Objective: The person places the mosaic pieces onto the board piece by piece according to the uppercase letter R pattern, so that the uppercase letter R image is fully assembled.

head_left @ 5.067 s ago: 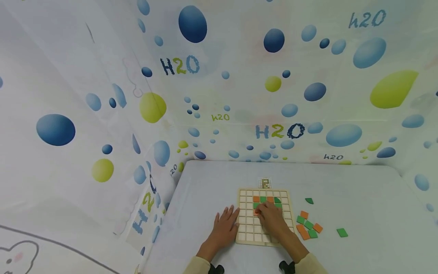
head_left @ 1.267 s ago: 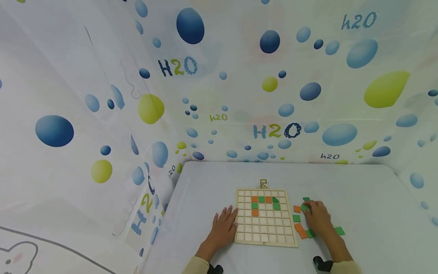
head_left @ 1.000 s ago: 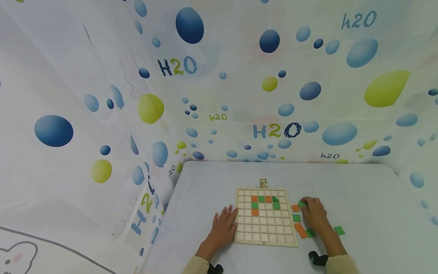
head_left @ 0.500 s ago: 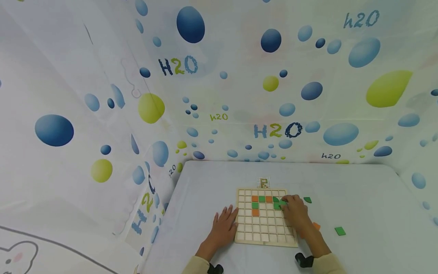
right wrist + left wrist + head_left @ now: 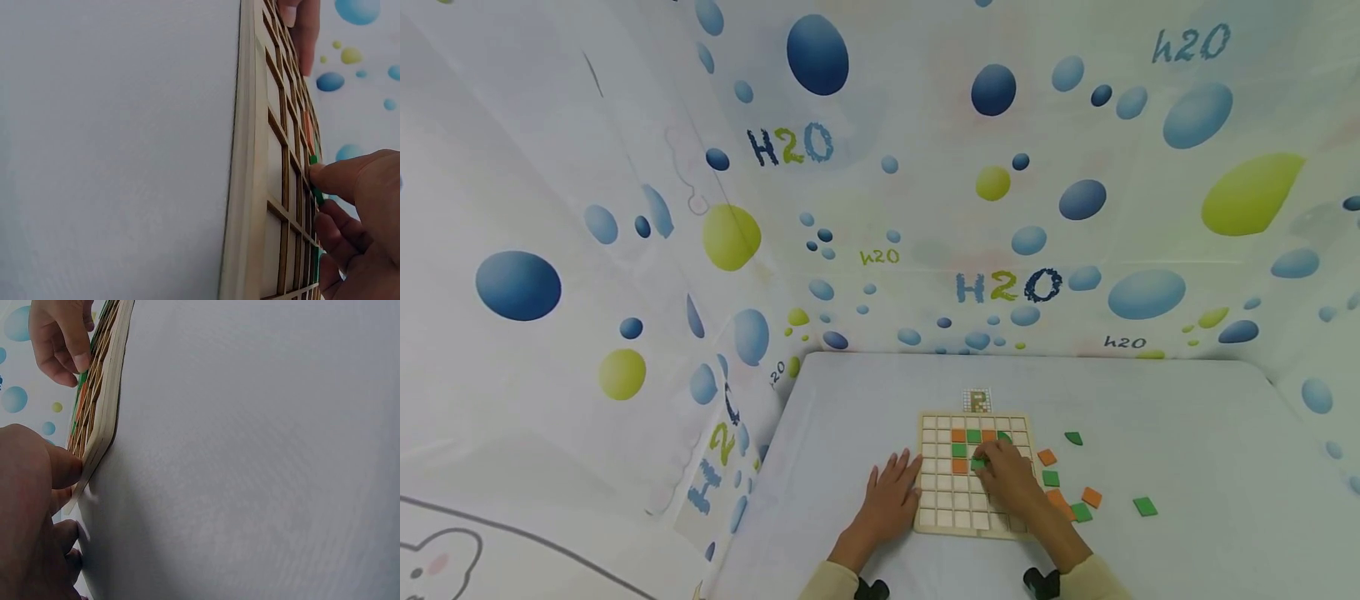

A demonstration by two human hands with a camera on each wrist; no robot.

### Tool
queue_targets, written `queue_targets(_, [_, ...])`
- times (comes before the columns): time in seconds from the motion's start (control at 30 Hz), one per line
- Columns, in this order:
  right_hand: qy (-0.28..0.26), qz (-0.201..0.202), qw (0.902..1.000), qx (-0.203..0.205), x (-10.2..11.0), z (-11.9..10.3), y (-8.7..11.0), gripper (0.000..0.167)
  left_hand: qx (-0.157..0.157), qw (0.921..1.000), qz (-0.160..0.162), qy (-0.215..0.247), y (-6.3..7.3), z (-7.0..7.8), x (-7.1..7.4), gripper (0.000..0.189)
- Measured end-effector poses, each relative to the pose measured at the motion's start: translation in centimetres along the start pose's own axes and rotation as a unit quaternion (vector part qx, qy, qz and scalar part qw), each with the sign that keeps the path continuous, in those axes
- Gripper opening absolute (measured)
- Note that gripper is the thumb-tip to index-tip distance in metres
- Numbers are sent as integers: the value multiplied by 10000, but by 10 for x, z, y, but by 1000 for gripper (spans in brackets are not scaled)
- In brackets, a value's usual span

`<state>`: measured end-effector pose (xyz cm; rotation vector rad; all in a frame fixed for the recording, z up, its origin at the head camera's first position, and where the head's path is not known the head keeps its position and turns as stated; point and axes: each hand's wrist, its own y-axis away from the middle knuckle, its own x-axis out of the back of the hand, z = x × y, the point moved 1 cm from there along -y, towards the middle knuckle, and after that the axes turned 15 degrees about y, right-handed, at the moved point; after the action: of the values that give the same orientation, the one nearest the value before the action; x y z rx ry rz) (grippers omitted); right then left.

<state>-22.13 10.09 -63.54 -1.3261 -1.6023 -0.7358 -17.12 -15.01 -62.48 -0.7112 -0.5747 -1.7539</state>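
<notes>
A wooden grid board lies on the table with orange and green tiles set in its upper cells. My right hand is over the board, pinching a green square tile between thumb and fingers, just right of an orange tile. In the right wrist view the same green tile is tilted at the cells. My left hand lies with fingers spread on the table, its fingertips touching the board's left edge. The left wrist view shows its thumb against the board's side.
Right of the board lie loose tiles: an orange square, a green square, a green quarter-round, a green diamond and several others. A small pattern card lies behind the board.
My right hand took a green square tile from the loose pile and carried it left over the board to the cell beside the lower orange tile. My left hand has stayed put.
</notes>
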Motion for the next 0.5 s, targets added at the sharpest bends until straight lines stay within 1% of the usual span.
queue_targets(0.1, [87, 18, 10000, 45, -1, -2, 0, 14, -6, 10000, -3, 10, 0, 0, 0, 53])
queue_targets(0.33, [178, 58, 9995, 254, 4, -5, 2, 14, -31, 10000, 4, 2, 0, -1, -1, 53])
queue_targets(0.5, [128, 66, 9997, 211, 7, -6, 4, 15, -15, 10000, 8, 3, 0, -1, -1, 53])
